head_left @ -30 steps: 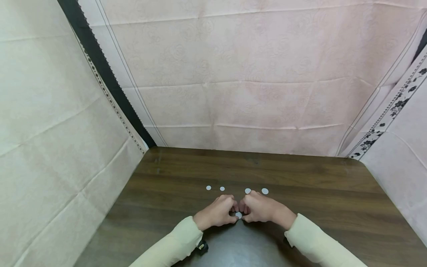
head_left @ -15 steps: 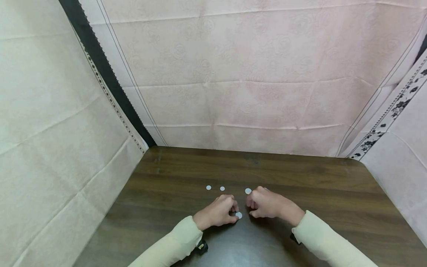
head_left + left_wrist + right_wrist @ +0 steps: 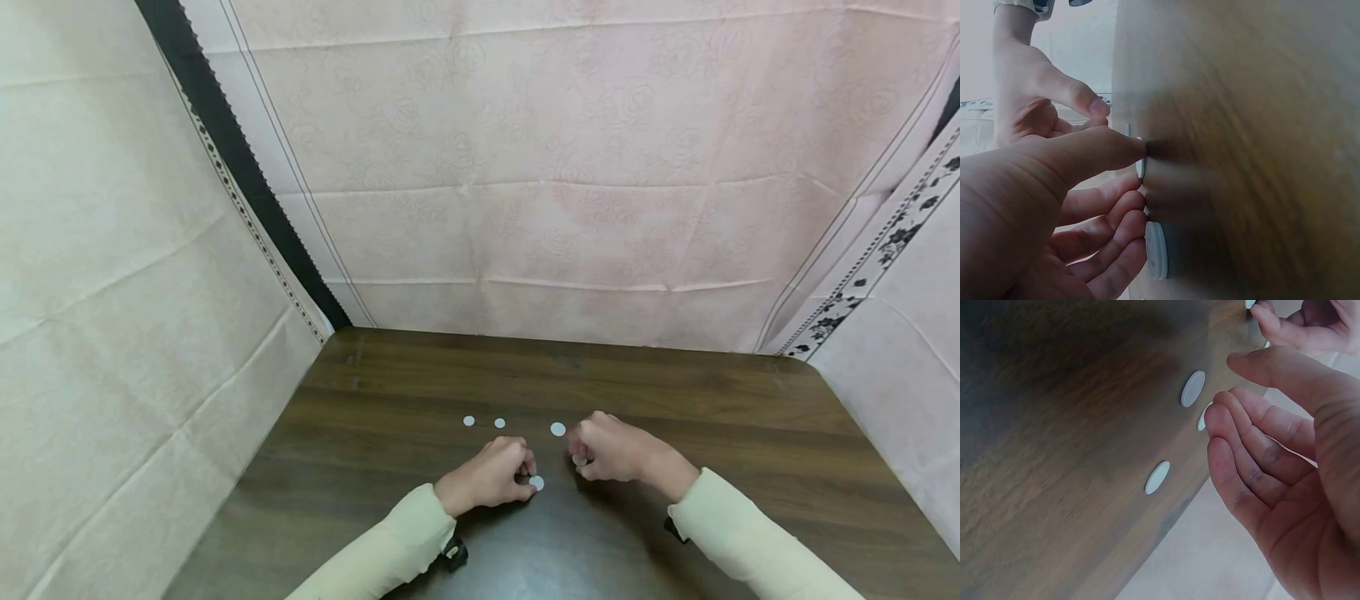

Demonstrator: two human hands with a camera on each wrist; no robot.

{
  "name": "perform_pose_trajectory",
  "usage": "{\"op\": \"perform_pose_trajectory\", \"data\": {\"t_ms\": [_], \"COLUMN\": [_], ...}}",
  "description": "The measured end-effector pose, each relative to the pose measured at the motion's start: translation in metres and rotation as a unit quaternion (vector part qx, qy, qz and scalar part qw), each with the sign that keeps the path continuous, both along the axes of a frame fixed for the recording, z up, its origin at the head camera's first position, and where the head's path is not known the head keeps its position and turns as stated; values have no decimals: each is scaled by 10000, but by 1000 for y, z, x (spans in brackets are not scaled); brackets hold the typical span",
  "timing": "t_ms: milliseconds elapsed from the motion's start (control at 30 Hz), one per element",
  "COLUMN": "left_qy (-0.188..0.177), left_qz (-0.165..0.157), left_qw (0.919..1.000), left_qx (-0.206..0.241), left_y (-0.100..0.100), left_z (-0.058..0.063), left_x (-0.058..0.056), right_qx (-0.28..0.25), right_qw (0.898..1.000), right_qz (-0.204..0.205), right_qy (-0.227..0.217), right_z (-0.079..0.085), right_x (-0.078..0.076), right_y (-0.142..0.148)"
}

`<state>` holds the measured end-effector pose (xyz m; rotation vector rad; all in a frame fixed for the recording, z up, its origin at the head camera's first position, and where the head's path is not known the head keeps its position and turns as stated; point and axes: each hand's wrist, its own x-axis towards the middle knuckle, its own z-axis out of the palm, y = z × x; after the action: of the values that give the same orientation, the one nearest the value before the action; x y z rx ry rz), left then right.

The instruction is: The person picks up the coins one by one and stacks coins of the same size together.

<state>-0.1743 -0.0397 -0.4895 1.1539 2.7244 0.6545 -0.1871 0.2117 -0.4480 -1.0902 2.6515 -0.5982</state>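
My left hand (image 3: 491, 473) pinches a small white disc (image 3: 536, 483) by its edge between thumb and forefinger. In the left wrist view this disc (image 3: 1140, 164) stands nearly edge-on at the wood. To the right, my right hand (image 3: 617, 450) has its fingers loosely bent and its thumb held apart. A pale disc (image 3: 580, 460) shows in the gap between that thumb and the fingers. The right wrist view shows the nearby grey-shaded disc (image 3: 1193, 389) on the wood, clear of the fingertips. Farther off lie another disc (image 3: 1157, 477) and one partly covered by the fingers (image 3: 1212, 422).
On the brown wooden table (image 3: 420, 375), two discs lie to the left, the outer disc (image 3: 468, 421) and the inner disc (image 3: 499, 423). Another disc (image 3: 558, 429) is just left of my right hand. Pale cloth (image 3: 525, 208) hangs behind the table and at both sides.
My right hand has moved away from the left hand, rightward and slightly back, and a pale disc now shows beside its fingers. It now covers the rightmost far disc. My left hand stays put.
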Motion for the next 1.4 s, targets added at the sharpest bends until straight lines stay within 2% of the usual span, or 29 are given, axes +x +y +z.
{"op": "perform_pose_trajectory", "data": {"t_ms": [333,1033,1267,1400], "left_qy": [-86,33,-2,-56], "left_qz": [23,-19,-41,-16], "left_qw": [10000,10000,10000,10000], "left_qx": [33,-37,-52,-49], "left_y": [1,0,0,0], "left_z": [-1,-2,-1,-1], "left_x": [-1,-1,-2,-3], "right_qx": [68,-33,121,328], "right_qw": [9999,10000,9999,9995], "right_qz": [-85,-22,50,-42], "right_qy": [19,26,4,-10], "right_z": [-7,-15,-15,-16], "right_x": [-6,-13,-17,-18], "right_y": [8,10,8,3]}}
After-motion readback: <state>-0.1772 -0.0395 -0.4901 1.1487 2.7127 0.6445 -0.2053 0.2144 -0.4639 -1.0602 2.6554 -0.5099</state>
